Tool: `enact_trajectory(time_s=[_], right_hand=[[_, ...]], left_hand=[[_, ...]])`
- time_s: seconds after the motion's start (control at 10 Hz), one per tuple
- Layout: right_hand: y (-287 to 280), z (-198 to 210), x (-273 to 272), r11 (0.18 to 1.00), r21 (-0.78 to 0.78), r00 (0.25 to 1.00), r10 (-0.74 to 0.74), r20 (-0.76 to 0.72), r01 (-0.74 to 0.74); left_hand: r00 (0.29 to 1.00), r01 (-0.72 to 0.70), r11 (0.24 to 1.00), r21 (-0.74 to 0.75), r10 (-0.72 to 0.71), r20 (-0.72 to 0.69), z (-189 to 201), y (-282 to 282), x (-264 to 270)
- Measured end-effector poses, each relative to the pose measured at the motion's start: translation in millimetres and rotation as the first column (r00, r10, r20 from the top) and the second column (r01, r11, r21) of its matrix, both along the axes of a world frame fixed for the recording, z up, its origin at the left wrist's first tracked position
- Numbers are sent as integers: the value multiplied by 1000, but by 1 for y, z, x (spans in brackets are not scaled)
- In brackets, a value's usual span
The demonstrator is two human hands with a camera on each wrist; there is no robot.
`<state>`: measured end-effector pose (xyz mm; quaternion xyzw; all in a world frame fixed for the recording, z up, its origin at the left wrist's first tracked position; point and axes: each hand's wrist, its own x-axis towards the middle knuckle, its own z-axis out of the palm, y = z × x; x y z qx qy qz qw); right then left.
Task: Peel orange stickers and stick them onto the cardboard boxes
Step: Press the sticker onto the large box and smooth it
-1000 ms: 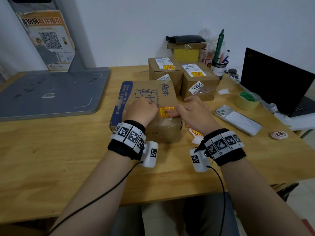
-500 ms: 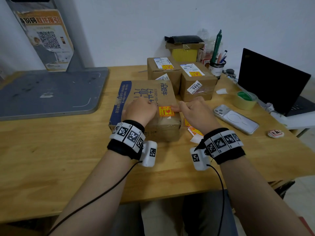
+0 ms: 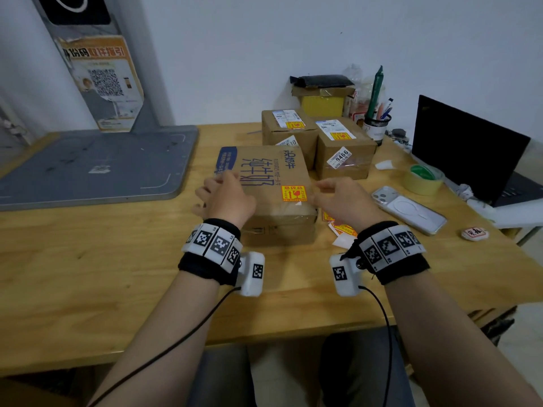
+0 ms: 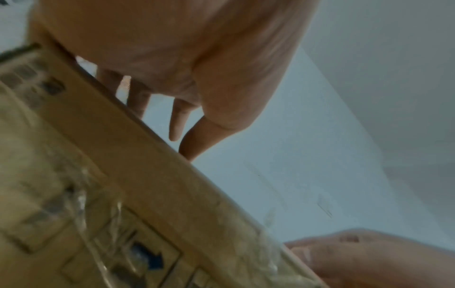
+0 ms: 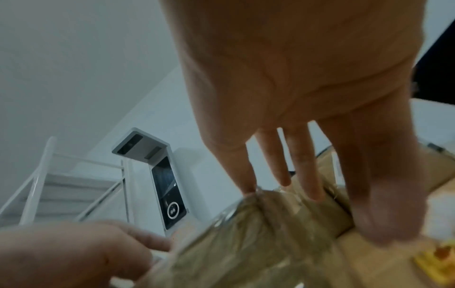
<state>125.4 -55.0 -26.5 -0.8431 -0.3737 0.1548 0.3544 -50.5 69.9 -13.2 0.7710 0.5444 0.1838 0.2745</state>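
From the head view I have the near cardboard box [image 3: 266,198] lying flat on the desk [image 3: 88,259], printed side up, with an orange sticker [image 3: 294,193] already on its top face near the right edge. My left hand [image 3: 227,195] sits at the box's left side with its fingers spread and relaxed, holding nothing. My right hand [image 3: 345,201] is just beside the right edge, fingers straight and loosely apart, also holding nothing; in the right wrist view its fingertips [image 5: 315,194] reach over the taped corner, though I cannot tell whether they touch it.

Two smaller boxes [image 3: 343,148] stand behind, touching each other, and each already carries an orange label on top. More orange stickers [image 3: 342,229] lie on the desk just right of the near box, partly hidden under my right wrist.

I judge the stickers to be thin, limp and very light, prone to curling and to clinging to skin once peeled. I would lift one by a corner with a fingernail pinch and touch only its edge. The box looks stiff on its faces but is wrapped in glossy clear tape at the near end, which I expect to be slippery, so I would take it by both side walls
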Motion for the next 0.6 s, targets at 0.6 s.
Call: enact_trajectory(time_s=[0.6], right_hand=[[48, 41, -5, 994, -106, 999, 36, -29, -39]], left_hand=[[994, 50, 999, 4, -50, 99, 9, 52, 4]])
